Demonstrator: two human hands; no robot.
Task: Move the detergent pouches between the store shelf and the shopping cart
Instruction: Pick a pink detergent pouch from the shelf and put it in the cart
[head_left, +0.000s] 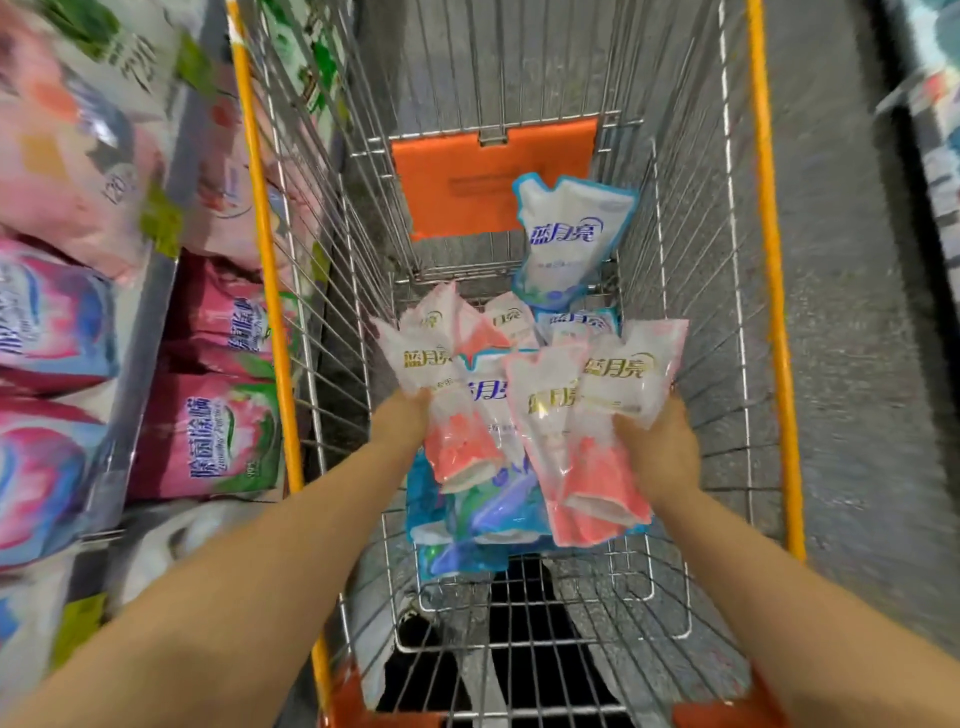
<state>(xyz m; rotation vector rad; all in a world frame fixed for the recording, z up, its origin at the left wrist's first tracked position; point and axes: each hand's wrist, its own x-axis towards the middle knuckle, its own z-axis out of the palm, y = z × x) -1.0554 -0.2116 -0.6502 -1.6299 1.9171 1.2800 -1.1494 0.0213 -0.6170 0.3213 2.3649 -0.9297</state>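
Head view: left hand (402, 421) and right hand (657, 447) are each clamping pink pouches (587, 467) over the shopping cart (774, 312); squeezing firmly is advisable.

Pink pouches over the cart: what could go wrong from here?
The right hand grips two overlapping pink pouches by one edge; the inner one could slip out. The left hand pinches its pink pouch near the side too, so it may swing or drop. Either would likely fall onto the blue pouches in the cart.
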